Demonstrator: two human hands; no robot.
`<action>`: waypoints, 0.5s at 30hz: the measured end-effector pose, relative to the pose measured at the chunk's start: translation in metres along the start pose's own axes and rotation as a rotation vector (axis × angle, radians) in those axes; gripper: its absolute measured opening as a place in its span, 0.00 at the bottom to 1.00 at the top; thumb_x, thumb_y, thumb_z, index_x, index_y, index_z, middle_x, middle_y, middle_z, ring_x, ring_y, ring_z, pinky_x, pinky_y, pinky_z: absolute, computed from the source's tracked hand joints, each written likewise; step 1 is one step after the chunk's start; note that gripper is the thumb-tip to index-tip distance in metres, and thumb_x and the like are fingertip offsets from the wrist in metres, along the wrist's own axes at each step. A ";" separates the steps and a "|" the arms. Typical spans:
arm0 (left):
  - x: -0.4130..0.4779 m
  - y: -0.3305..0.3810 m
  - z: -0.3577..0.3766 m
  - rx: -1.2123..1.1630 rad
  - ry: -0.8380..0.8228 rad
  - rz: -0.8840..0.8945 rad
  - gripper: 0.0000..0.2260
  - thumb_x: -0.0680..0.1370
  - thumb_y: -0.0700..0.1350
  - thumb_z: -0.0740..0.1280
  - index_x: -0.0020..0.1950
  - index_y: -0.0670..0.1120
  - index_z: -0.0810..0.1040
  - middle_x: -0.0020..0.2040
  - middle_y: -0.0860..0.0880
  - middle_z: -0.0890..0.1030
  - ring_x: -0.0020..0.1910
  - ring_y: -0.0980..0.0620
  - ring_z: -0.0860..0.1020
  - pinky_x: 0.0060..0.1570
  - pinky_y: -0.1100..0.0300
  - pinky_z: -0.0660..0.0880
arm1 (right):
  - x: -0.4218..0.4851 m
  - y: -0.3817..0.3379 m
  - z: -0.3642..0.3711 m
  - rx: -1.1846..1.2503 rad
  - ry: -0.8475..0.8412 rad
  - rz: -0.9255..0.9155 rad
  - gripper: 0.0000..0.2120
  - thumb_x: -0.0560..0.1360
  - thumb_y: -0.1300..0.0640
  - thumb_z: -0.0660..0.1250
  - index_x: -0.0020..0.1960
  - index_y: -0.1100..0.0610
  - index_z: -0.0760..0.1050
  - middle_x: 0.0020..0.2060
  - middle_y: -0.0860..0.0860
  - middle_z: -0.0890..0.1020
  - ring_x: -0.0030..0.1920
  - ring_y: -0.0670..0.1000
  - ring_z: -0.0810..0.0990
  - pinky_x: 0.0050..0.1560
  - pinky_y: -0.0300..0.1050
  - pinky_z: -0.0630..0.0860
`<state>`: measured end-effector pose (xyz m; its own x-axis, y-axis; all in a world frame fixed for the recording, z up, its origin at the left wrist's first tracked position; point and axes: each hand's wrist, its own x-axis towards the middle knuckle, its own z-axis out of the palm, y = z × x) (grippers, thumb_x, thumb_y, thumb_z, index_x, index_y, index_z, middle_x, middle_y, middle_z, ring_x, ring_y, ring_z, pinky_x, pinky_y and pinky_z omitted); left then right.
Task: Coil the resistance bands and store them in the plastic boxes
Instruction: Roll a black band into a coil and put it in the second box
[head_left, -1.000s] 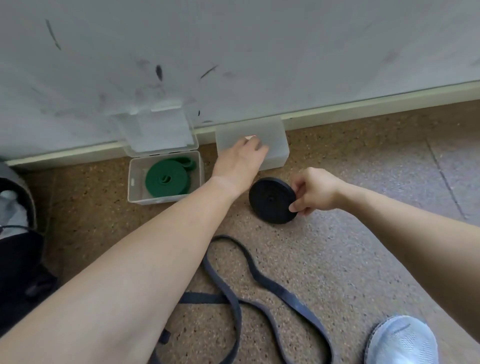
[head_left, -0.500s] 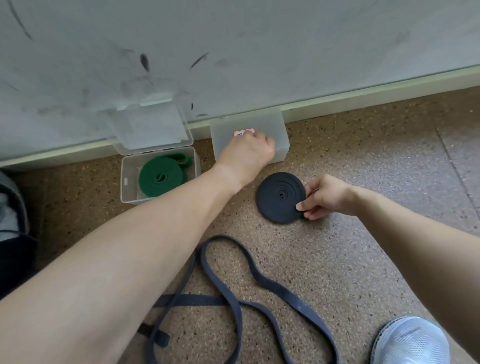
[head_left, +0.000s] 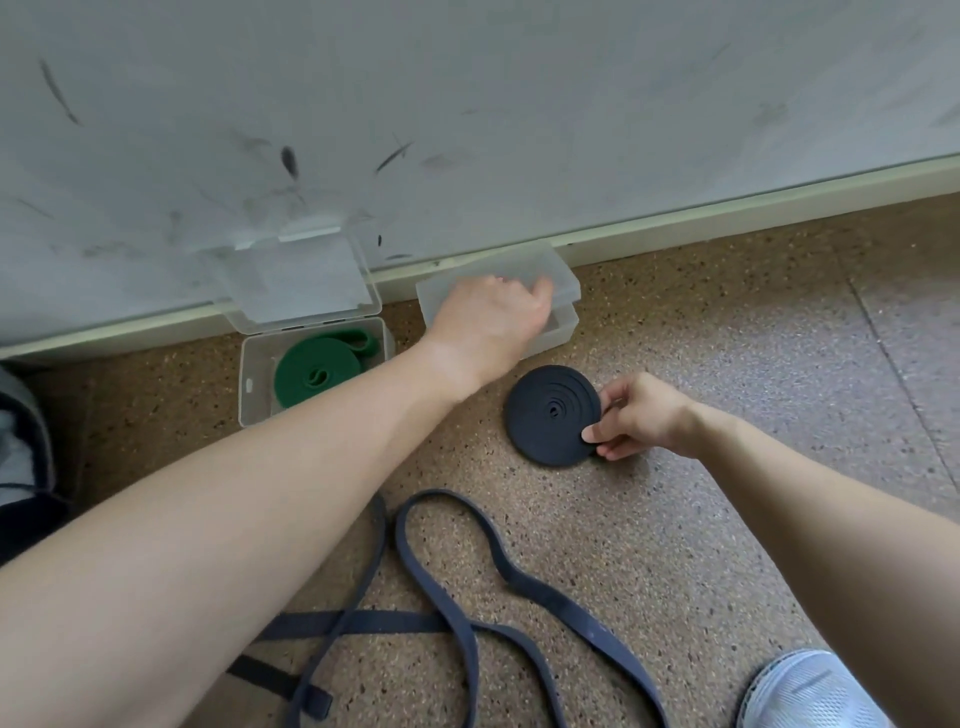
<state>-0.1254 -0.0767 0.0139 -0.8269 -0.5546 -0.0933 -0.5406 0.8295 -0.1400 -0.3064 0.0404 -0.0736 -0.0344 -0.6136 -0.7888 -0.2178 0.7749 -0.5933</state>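
My left hand (head_left: 491, 319) grips the front edge of the lid (head_left: 550, 278) of a frosted plastic box (head_left: 563, 325) by the wall, and the lid is raised a little. My right hand (head_left: 636, 415) pinches the right rim of a coiled black band (head_left: 550, 413) lying flat on the floor in front of that box. To the left stands a second plastic box (head_left: 254, 379) with its lid up against the wall and a coiled green band (head_left: 314, 371) inside. A loose dark blue band (head_left: 467, 613) sprawls on the floor near me.
A scuffed white wall (head_left: 519, 104) and pale skirting run behind the boxes. A dark bag (head_left: 26, 467) sits at the left edge. My white shoe (head_left: 810, 691) shows at the bottom right. Speckled brown floor lies open to the right.
My left hand has lifted the right box's lid from flat to partly raised. The black coil stays on the floor in my right hand's pinch.
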 end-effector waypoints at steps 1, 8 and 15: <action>0.000 -0.007 -0.004 -0.062 0.014 -0.043 0.13 0.74 0.37 0.66 0.59 0.40 0.71 0.36 0.45 0.79 0.33 0.42 0.79 0.31 0.53 0.76 | -0.001 0.001 0.000 -0.006 0.001 -0.020 0.09 0.71 0.72 0.75 0.46 0.65 0.77 0.30 0.57 0.82 0.29 0.52 0.83 0.37 0.48 0.84; -0.004 -0.050 -0.001 -0.272 0.436 -0.198 0.06 0.76 0.44 0.69 0.51 0.44 0.76 0.50 0.44 0.76 0.48 0.44 0.75 0.39 0.50 0.74 | -0.005 -0.010 0.000 -0.189 0.027 -0.161 0.07 0.71 0.70 0.76 0.45 0.67 0.79 0.31 0.56 0.82 0.31 0.52 0.84 0.38 0.50 0.85; -0.006 -0.064 0.028 -0.307 0.554 -0.360 0.09 0.76 0.42 0.69 0.56 0.46 0.81 0.44 0.45 0.79 0.42 0.43 0.78 0.36 0.55 0.70 | -0.012 -0.027 0.005 -0.507 0.058 -0.302 0.07 0.70 0.63 0.79 0.43 0.57 0.81 0.32 0.52 0.86 0.34 0.52 0.86 0.40 0.47 0.84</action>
<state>-0.0818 -0.1282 -0.0044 -0.5029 -0.7494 0.4306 -0.7454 0.6283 0.2228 -0.2953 0.0276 -0.0495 0.0518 -0.8140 -0.5786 -0.6642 0.4046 -0.6286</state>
